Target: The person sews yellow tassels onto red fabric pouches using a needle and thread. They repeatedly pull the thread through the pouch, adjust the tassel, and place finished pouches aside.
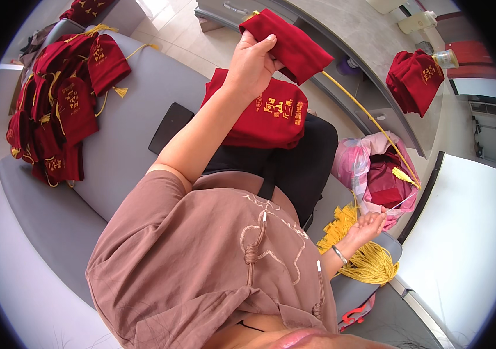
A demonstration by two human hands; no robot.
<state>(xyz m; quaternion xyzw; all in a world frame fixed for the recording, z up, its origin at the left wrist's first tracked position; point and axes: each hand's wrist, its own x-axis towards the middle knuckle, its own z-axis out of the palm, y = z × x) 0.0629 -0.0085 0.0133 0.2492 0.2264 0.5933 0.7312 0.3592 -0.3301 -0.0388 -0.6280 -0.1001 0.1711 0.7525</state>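
My left hand (254,59) grips a dark red cloth pouch (289,46) by its edge. A yellow cord (363,111) runs from the pouch's corner to the right, down to a small yellow tassel (402,174) over a pink bag. My right hand (368,226), wearing a silver bangle, pinches a thin, pale rod (400,203) whose far end is near the cord's lower end; whether they are hooked together is unclear. Yellow tasselled cords (372,264) lie bundled under my right wrist. A stack of red pouches (269,118) with yellow writing rests on my lap.
Many red pouches with yellow cords (71,104) lie heaped on the grey sofa (156,70) at left. A black flat object (171,127) is beside my leg. The pink patterned bag (352,161) stands open at right. More red pouches (413,80) sit on the table (361,39).
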